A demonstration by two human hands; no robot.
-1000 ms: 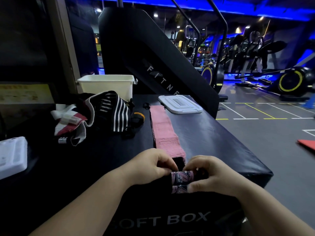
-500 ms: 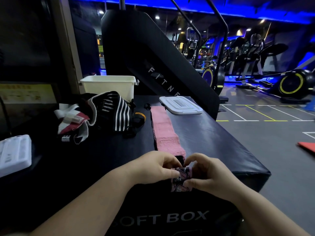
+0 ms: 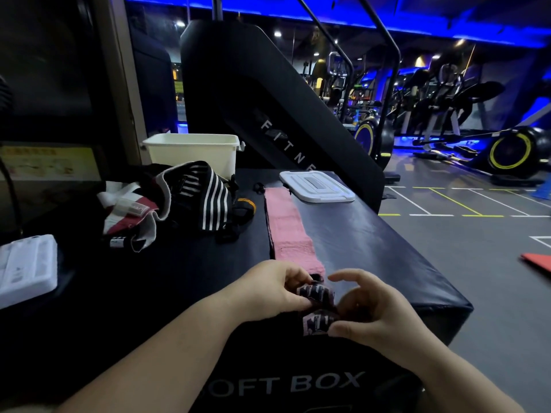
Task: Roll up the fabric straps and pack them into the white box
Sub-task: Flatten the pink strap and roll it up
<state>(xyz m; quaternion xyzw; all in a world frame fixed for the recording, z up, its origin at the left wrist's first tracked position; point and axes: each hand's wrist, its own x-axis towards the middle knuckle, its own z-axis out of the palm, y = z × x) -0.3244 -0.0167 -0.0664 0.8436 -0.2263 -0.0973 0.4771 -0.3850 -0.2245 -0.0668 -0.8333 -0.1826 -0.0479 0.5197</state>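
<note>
The pink strap (image 3: pixel 287 231) lies flat on the black pad (image 3: pixel 372 242), running from a spot right of the white box (image 3: pixel 190 153) toward the person, its near end well apart from that box. That end, printed in black and pink, is turned over into a small first coil (image 3: pixel 316 293). The left hand (image 3: pixel 268 289) pinches the coil from its side with curled fingers. The right hand (image 3: pixel 366 311) pinches the printed flap just below it between thumb and bent fingers, with the forefinger lifted free.

The strap looks light, soft and limp, with a woven, slightly fuzzy face that should grip itself rather than slide. It will likely not hold a shape alone, so the coil probably springs loose if let go. The best hold seems to be at both edges of the coil, thumbs behind and fingers on top, rolling away toward the box while keeping the edges lined up. Nothing here looks breakable.

More straps (image 3: pixel 190 198) sit heaped just in front of the white box, and a lid (image 3: pixel 316 186) lies to its right.
</note>
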